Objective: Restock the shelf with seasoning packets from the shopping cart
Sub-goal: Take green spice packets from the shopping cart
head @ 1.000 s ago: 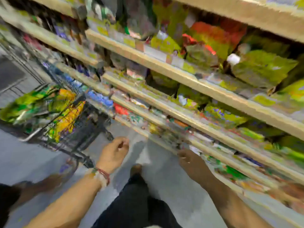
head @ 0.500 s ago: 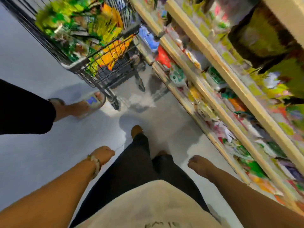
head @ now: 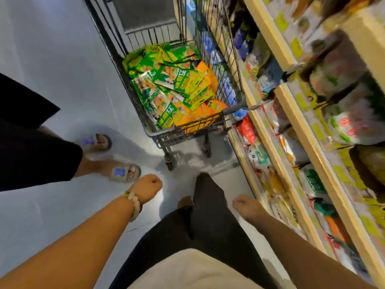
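Green and orange seasoning packets (head: 177, 88) now fill the shopping cart (head: 187, 130) just ahead of both hands, left hand (head: 146, 187) fisted, right hand (head: 248, 207) loosely curled, both empty after turning from the shelf (head: 308, 130).

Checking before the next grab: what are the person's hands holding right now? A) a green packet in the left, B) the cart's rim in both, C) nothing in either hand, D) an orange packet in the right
C: the left hand and right hand hang bare above the floor, short of the shopping cart, whose seasoning packets lie untouched.
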